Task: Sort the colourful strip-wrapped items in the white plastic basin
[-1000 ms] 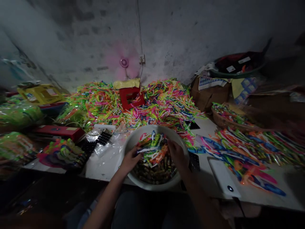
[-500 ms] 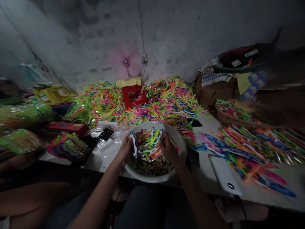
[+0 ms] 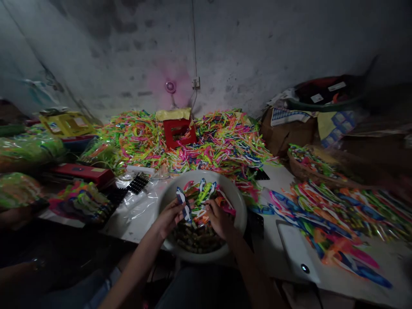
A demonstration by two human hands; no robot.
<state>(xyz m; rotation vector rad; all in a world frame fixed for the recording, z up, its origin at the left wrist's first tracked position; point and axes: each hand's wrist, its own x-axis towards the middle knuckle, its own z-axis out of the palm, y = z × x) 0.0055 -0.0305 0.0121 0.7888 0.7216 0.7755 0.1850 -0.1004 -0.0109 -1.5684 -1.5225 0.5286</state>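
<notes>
My left hand (image 3: pixel 172 216) is closed around a long, thin blue-and-white plastic piece (image 3: pixel 183 201), which stands nearly upright over the left side of a white basin (image 3: pixel 201 259). Inside the basin lie bright green, orange, pink and blue pieces (image 3: pixel 206 191), with darker, brownish items (image 3: pixel 195 241) towards the front. My right hand (image 3: pixel 219 218) hovers over the middle of the basin with thumb and fingers pinched together beside the green and orange pieces. What sits in that pinch, if anything, is too small to make out.
Behind the basin rises a wide heap of coloured pieces (image 3: pixel 138 133) around a red stool (image 3: pixel 178 133), with a spinning pink fan (image 3: pixel 170 87) above. A white power bank (image 3: pixel 296 251) and bagged pieces (image 3: pixel 322 210) lie right. A co-worker's arm (image 3: pixel 16 216) shows left.
My left hand has moved in over the basin with the blue-and-white piece. My right hand has shifted slightly left and lower. The whole view has tilted a little.
</notes>
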